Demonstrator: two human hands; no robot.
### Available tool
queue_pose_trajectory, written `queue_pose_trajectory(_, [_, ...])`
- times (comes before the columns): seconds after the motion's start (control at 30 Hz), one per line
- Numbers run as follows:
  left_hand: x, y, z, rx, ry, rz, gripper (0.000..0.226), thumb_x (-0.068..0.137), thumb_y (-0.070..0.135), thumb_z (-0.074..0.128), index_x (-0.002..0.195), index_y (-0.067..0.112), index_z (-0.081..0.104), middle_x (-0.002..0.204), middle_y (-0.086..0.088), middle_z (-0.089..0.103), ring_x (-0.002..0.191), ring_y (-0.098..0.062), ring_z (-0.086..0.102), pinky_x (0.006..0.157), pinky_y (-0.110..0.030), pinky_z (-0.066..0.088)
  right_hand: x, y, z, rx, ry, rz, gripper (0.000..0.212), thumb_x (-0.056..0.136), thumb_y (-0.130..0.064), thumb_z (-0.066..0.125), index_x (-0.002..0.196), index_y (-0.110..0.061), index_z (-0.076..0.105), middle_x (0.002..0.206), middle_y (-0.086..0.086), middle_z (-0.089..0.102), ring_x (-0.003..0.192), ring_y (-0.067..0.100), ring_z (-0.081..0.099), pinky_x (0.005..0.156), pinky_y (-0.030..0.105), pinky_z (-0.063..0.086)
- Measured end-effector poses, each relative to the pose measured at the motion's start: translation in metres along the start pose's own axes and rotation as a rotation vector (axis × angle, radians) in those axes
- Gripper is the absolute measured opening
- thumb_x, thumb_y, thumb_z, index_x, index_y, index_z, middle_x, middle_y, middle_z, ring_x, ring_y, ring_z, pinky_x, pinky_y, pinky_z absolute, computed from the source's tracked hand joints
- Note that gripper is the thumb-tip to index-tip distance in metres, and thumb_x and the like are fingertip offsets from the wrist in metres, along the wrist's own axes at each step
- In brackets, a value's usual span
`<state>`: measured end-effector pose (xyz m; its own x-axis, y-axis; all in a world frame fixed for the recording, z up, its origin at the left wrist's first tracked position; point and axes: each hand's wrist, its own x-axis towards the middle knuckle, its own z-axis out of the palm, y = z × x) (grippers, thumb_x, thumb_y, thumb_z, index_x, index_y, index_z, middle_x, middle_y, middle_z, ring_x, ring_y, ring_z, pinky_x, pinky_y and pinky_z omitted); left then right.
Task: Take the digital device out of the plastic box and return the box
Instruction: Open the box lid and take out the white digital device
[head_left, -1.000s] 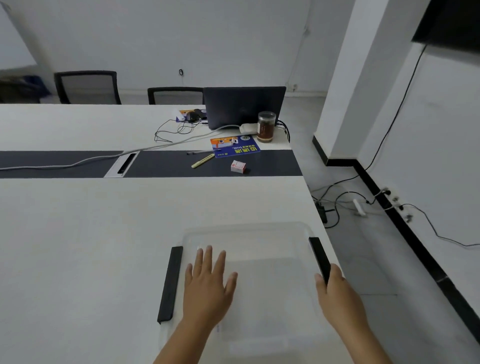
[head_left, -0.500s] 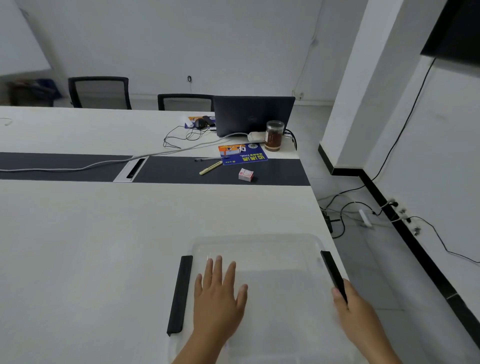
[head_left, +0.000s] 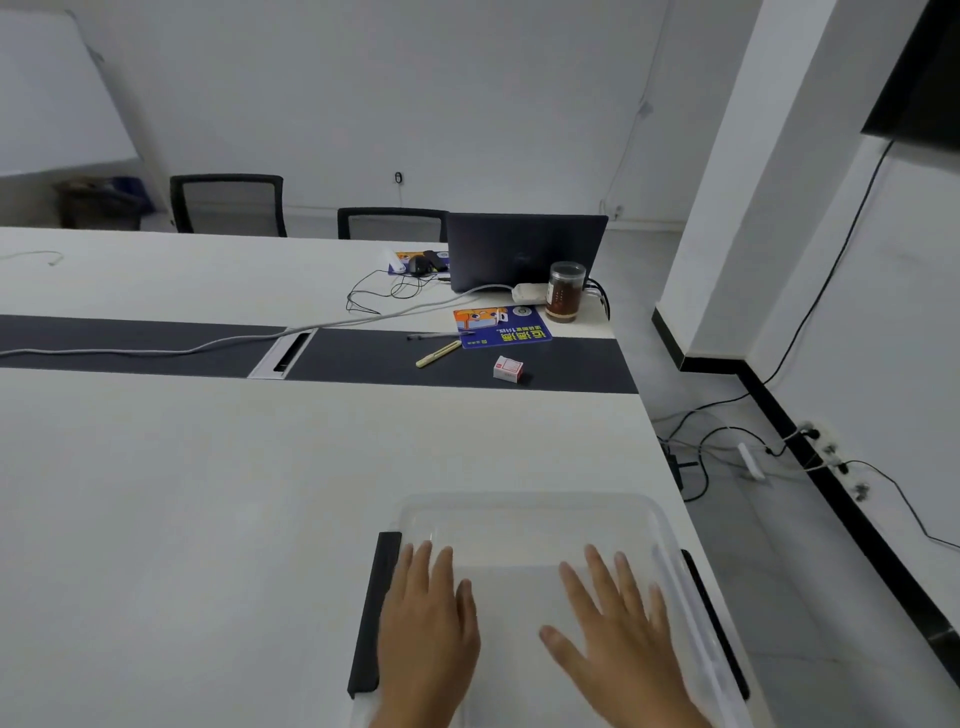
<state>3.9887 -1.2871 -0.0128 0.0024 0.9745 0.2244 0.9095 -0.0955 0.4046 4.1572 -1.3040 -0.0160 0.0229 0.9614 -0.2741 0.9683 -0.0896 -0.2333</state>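
A clear plastic box (head_left: 530, 519) with a transparent lid stands at the near right corner of the white table (head_left: 208, 493). Black latches run along its left side (head_left: 371, 618) and right side (head_left: 714, 623). My left hand (head_left: 428, 629) lies flat on the lid's left part, fingers apart. My right hand (head_left: 618, 634) lies flat on the lid's right part, fingers spread. Neither hand holds anything. What the box contains cannot be seen through the lid.
Farther back stand a dark laptop (head_left: 524, 252), a brown jar (head_left: 565, 291), a blue leaflet (head_left: 501, 327), a yellow pen (head_left: 439, 354) and a small red-white carton (head_left: 508, 369). A grey cable (head_left: 156, 351) crosses the dark strip. The table edge is just right of the box; cables lie on the floor.
My right hand has moved from the right latch onto the lid and now lies flat. The view has tilted up slightly. The left hand stays on the lid.
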Motion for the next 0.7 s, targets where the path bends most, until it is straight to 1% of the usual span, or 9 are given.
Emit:
queue_pose_trajectory(0.03, [0.0,-0.007,-0.006,0.036,0.008,-0.042,0.038,0.059,0.007,0.078,0.093,-0.006,0.066,0.098,-0.027,0.07,0.094,-0.048,0.063,0.068,-0.056,0.053,0.0,-0.003,0.004,-0.007,-0.028,-0.006,0.069,0.084,-0.064,0.022,0.142,-0.036,-0.004,0.153,-0.005,-0.023,0.14,0.02,-0.024,0.114,0.045,-0.01])
queue_pose_trajectory(0.1, [-0.002,-0.026,-0.017,0.067,-0.113,-0.185,0.05,0.064,0.018,0.077,0.103,-0.007,0.061,0.101,-0.027,0.068,0.096,-0.046,0.062,0.07,-0.05,0.054,0.002,-0.002,0.008,-0.027,-0.026,0.008,0.071,0.082,-0.067,0.02,0.141,-0.037,-0.007,0.152,-0.006,-0.024,0.139,0.02,-0.025,0.114,0.045,-0.01])
queue_pose_trajectory(0.17, [-0.005,-0.036,-0.023,0.062,-0.263,-0.385,0.043,0.085,0.04,0.049,0.114,0.007,0.045,0.103,-0.012,0.064,0.1,-0.032,0.06,0.073,-0.036,0.048,0.002,0.0,0.01,-0.026,-0.008,0.02,0.07,0.082,-0.067,0.019,0.141,-0.038,-0.007,0.153,-0.006,-0.024,0.139,0.019,-0.024,0.114,0.044,-0.01])
queue_pose_trajectory(0.23, [-0.011,-0.041,-0.017,0.091,-0.259,-0.4,0.036,0.091,0.047,0.027,0.103,0.014,0.036,0.084,0.0,0.058,0.086,-0.02,0.061,0.06,-0.027,0.037,-0.001,-0.001,0.011,-0.021,0.007,0.014,0.069,0.083,-0.066,0.018,0.141,-0.038,-0.007,0.153,-0.007,-0.023,0.139,0.018,-0.024,0.114,0.045,-0.01])
queue_pose_trajectory(0.37, [-0.011,-0.042,-0.014,0.183,-0.275,-0.325,0.03,0.094,0.041,0.021,0.094,0.015,0.036,0.081,0.002,0.064,0.077,-0.02,0.062,0.055,-0.025,0.033,-0.002,-0.001,0.012,-0.031,0.032,0.018,0.069,0.083,-0.065,0.017,0.141,-0.036,-0.006,0.153,-0.007,-0.021,0.139,0.017,-0.024,0.114,0.044,-0.011])
queue_pose_trajectory(0.47, [-0.007,-0.059,-0.012,0.067,-0.268,-0.343,0.028,0.094,0.038,0.025,0.077,0.016,0.03,0.057,0.008,0.042,0.063,-0.022,0.047,0.055,-0.028,0.031,0.001,-0.002,0.013,-0.026,0.045,0.021,0.069,0.083,-0.065,0.017,0.141,-0.036,-0.005,0.154,-0.007,-0.02,0.14,0.017,-0.024,0.114,0.044,-0.01])
queue_pose_trajectory(0.6, [-0.011,-0.083,-0.014,-0.361,-0.284,-0.491,0.038,0.095,0.026,0.032,0.059,0.02,0.042,0.059,0.003,0.05,0.069,-0.025,0.051,0.057,-0.029,0.037,0.002,-0.002,0.015,-0.019,0.054,0.034,0.069,0.082,-0.067,0.017,0.141,-0.037,-0.007,0.154,-0.007,-0.02,0.14,0.017,-0.023,0.115,0.045,-0.009])
queue_pose_trajectory(0.63, [-0.013,-0.085,-0.014,-0.402,-0.296,-0.511,0.037,0.095,0.025,0.032,0.063,0.019,0.05,0.063,0.0,0.054,0.073,-0.027,0.054,0.063,-0.032,0.041,0.002,-0.002,0.015,-0.021,0.053,0.032,0.069,0.082,-0.067,0.017,0.141,-0.037,-0.006,0.154,-0.007,-0.02,0.14,0.017,-0.022,0.115,0.045,-0.008])
queue_pose_trajectory(0.7, [-0.016,-0.084,-0.013,-0.446,-0.284,-0.565,0.031,0.094,0.027,0.034,0.101,0.01,0.059,0.09,-0.011,0.065,0.095,-0.03,0.058,0.076,-0.034,0.041,0.001,-0.001,0.012,-0.013,0.056,0.029,0.069,0.083,-0.065,0.019,0.141,-0.037,-0.004,0.154,-0.007,-0.019,0.14,0.017,-0.021,0.115,0.044,-0.008])
